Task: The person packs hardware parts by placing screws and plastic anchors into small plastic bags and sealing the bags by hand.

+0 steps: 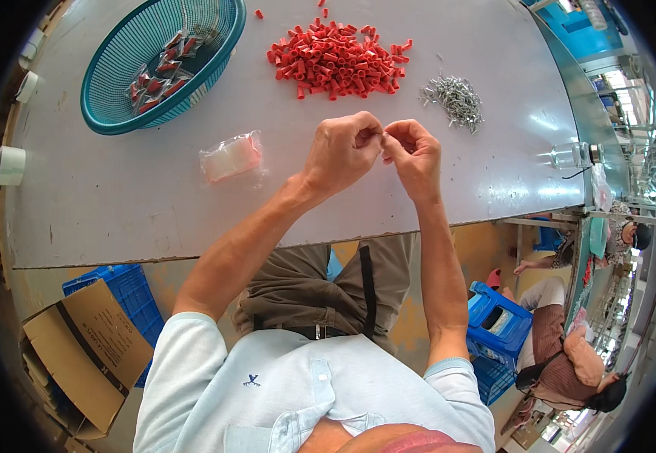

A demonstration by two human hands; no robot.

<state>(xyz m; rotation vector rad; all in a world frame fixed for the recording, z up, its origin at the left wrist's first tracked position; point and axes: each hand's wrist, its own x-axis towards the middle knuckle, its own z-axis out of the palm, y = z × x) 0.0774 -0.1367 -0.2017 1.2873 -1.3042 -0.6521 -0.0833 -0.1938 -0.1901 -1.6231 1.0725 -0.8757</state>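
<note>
Over the grey table my left hand (pixel 343 151) and my right hand (pixel 416 157) meet, fingertips almost touching. Both are closed in a pinch; whatever lies between the fingers is too small or hidden to make out. Just beyond them is a heap of short red plastic tubes (pixel 339 60), with a few stray ones at its far side. A smaller pile of silver screws or nails (pixel 458 103) lies to the right. Left of my left hand rests a clear plastic packet (pixel 231 158) with a pinkish-red edge. A teal basket (pixel 94 113) at the far left holds several small clear bags with red pieces.
A tape roll (pixel 10 165) stands at the table's left edge and a glass jar (pixel 569 155) at its right. Below are a cardboard box (pixel 94 351), a blue crate (pixel 128 291) and a blue stool (pixel 498 321). Other people (pixel 562 351) sit at the right.
</note>
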